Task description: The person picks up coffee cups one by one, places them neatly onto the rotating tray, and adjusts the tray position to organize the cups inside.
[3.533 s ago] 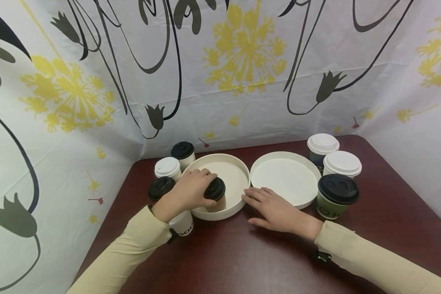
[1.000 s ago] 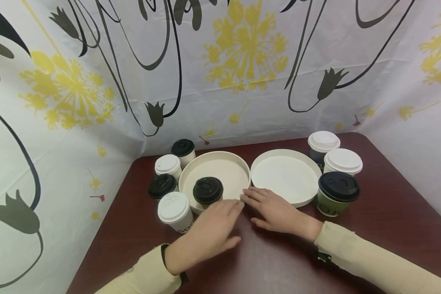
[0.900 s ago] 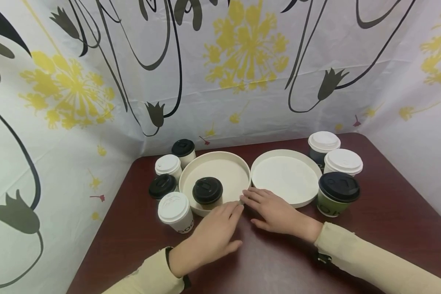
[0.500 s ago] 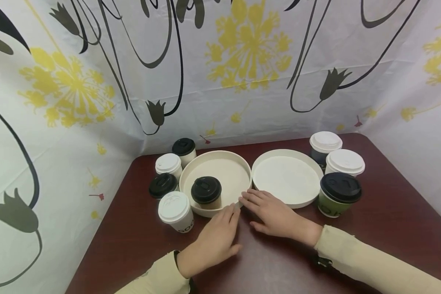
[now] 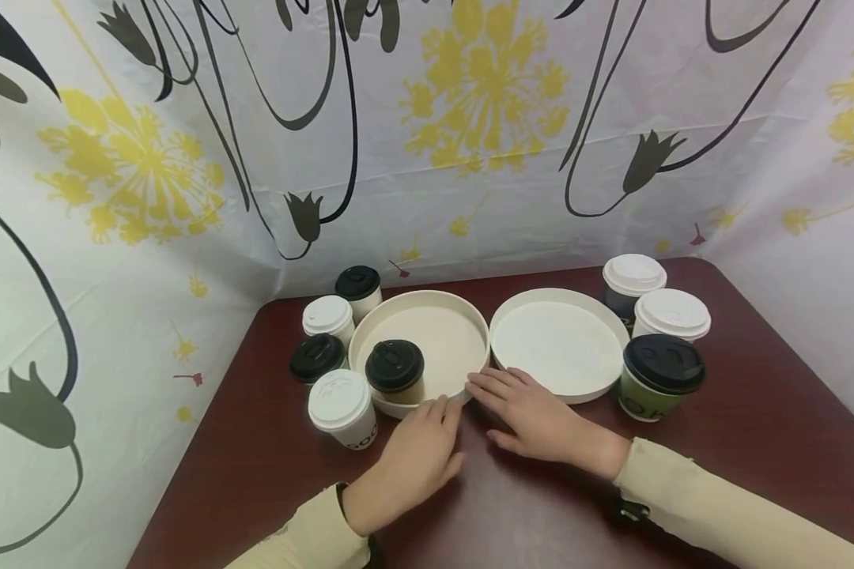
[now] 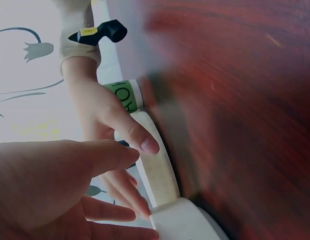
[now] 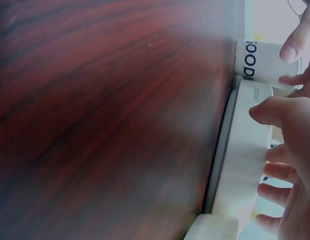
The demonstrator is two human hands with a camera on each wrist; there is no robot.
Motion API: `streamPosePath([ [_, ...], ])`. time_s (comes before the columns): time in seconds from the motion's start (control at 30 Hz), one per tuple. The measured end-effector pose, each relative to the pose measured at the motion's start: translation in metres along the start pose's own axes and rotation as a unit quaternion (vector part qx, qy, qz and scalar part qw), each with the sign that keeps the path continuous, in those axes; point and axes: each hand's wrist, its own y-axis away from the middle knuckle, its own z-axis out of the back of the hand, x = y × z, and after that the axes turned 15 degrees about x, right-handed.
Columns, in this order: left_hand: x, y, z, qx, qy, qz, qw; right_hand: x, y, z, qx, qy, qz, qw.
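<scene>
A brown cup with a black lid (image 5: 394, 370) stands upright in the left round cream tray (image 5: 462, 341), toward its near left. My left hand (image 5: 409, 458) has its fingers extended, tips at that tray's near rim, thumb apart. My right hand (image 5: 530, 415) lies to its right, fingertips at the same tray's near right rim, fingers fairly straight. Neither hand holds a cup. Beside it, nearly touching, stands the right round tray (image 5: 558, 348), with nothing in it. In the right wrist view the tray's side wall (image 7: 242, 150) runs beside my right fingers.
Left of the trays stand a white-lidded cup (image 5: 341, 407), a black-lidded cup (image 5: 316, 358), another white-lidded cup (image 5: 327, 316) and a black-lidded cup (image 5: 358, 284). On the right are a green cup (image 5: 658, 375) and two white-lidded cups (image 5: 672, 314). A patterned cloth (image 5: 470, 213) hangs behind the table (image 5: 541, 514).
My left hand has let go of the brown cup and come back to the tray's near rim. Since then, the cup has shifted slightly left within the tray's outline. My right hand stays nearly in place.
</scene>
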Motion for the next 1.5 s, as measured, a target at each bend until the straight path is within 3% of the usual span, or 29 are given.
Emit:
streamPosePath([
  [0.27, 0.004, 0.0, 0.006, -0.026, 0.0, 0.011, 0.9996, -0.014, 0.003, 0.001, -0.004, -0.002, -0.022, 0.9997],
  [0.7, 0.004, 0.001, 0.009, -0.022, 0.025, 0.054, 0.998, -0.015, 0.0, 0.001, -0.005, -0.023, -0.005, 0.9997],
  [0.9, 0.0, 0.001, 0.008, -0.032, 0.028, 0.037, 0.9984, -0.01, 0.0, 0.001, -0.006, -0.019, -0.003, 0.9998],
  [1.1, -0.006, -0.002, 0.007, -0.041, 0.0, 0.026, 0.9988, -0.002, -0.002, 0.0, -0.009, -0.011, 0.007, 0.9999],
  [1.5, -0.014, -0.009, 0.006, -0.055, -0.036, 0.043, 0.9969, 0.008, -0.002, 0.001, -0.003, -0.006, 0.007, 1.0],
])
